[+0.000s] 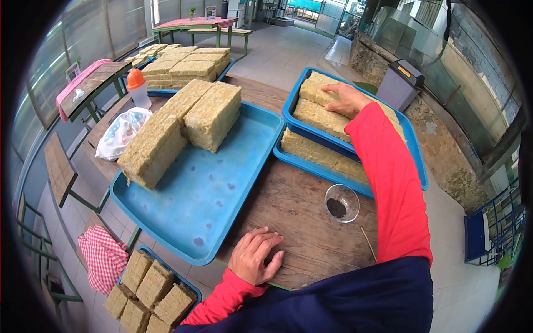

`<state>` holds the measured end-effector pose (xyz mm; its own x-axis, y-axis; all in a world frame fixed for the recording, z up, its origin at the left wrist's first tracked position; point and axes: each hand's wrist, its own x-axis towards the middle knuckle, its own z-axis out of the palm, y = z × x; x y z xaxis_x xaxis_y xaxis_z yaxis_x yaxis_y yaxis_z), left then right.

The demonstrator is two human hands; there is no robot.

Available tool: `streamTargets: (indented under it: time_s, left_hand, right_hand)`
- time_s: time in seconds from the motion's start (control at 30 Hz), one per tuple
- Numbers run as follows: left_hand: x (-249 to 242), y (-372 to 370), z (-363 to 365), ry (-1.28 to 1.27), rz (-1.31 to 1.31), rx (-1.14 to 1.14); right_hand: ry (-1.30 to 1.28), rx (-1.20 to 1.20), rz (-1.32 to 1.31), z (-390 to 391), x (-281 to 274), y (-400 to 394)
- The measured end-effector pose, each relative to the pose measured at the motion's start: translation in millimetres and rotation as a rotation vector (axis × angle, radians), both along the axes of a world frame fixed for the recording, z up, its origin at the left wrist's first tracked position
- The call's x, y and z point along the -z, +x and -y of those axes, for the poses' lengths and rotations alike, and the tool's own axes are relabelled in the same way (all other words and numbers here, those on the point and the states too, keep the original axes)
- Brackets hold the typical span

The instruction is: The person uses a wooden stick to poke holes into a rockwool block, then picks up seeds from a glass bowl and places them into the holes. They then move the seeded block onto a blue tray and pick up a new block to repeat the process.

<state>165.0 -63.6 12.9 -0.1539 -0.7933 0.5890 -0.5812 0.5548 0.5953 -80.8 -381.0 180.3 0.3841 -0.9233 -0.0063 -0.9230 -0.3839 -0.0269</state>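
My right hand (348,101) reaches into the blue tray at the upper right. Its fingers are spread apart and touch the top of a yellowish rockwool slab (322,118) that lies level with others. My left hand (256,256) rests on the wooden table (294,222), fingers loosely spread, holding nothing. Beyond it lies a large blue tray (183,216) with rockwool blocks (214,116) standing at its far end. A small clear glass bowl (342,204) with dark seeds or grains sits below my right forearm, and a thin wooden stick (368,244) lies nearby.
Under the right tray is another blue tray (322,175) with rockwool. A bottle with an orange cap (137,89) and a patterned cloth bag (123,133) stand at the left. More rockwool (186,64) is behind. Cut blocks (152,286) fill a lower tray near a checked cloth (102,258).
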Motion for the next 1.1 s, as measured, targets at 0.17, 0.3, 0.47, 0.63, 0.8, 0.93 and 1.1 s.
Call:
streamTargets:
  time_s: [0.17, 0.3, 0.47, 0.63, 0.8, 0.93, 1.1]
  left_hand:
    - [0.9, 1.7, -1.1, 0.011, 0.003, 0.031]
    - [3.7, 2.1, -0.9, 0.0, 0.013, 0.031]
    - [2.7, 2.4, -0.5, 0.027, 0.0, 0.037]
    - [4.3, 1.7, -1.0, 0.005, 0.004, 0.024]
    - [4.6, -0.3, 0.6, -0.03, -0.002, 0.012]
    - [4.5, -1.1, 1.0, -0.04, -0.022, 0.006]
    - [2.9, -1.9, 0.4, -0.044, -0.037, 0.017]
  right_hand:
    - [-0.128, -0.081, 0.031, -5.4, 4.6, 3.4]
    - [-0.4, -0.161, 0.163, -14.1, -12.5, 42.1]
    - [-0.209, -0.354, 0.482, -77.5, -25.3, 143.0]
    - [0.398, -0.084, 0.978, -71.8, 47.9, 201.1]
    - [0.602, 0.144, 1.512, -34.3, 87.5, 232.8]
    - [0.603, 0.235, 1.56, -41.0, 76.5, 246.6]
    - [0.546, 0.217, 1.683, -34.1, 84.7, 260.3]
